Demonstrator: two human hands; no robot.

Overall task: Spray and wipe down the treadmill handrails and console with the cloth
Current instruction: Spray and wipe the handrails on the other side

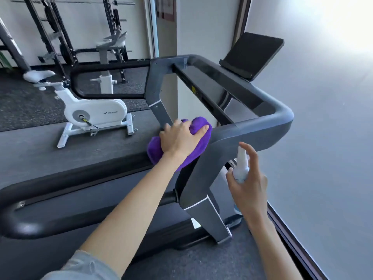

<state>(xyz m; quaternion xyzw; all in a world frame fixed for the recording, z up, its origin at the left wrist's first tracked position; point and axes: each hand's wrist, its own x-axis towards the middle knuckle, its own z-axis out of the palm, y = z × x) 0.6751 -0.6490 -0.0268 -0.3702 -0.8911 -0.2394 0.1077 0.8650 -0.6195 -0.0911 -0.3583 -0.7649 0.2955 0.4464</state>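
Two hands are busy here, well apart, each with its own tool. The left hand presses down on the bunched purple microfibre cloth, fingers spread and curled over it, pinning it to the dark grey padded treadmill handrail where the bar bends down into its upright. The right hand is wrapped round the small white plastic spray bottle, index finger lifted above the nozzle, not plainly pressing it.

From the cloth, the uncleaned length of handrail runs off toward three o'clock, then turns the corner and heads back toward eleven o'clock along the front bar. The flat black console screen sits tilted up at one o'clock, beyond that bar. The long axis of the next stretch lies left-to-right, so the left hand looks best placed to slide along it, while the bottle, at five o'clock from the cloth, points up at the underside of the bend.

Judging by this, the near rail is being wiped and the console looks untouched. A white exercise bike stands at nine o'clock on the dark floor.
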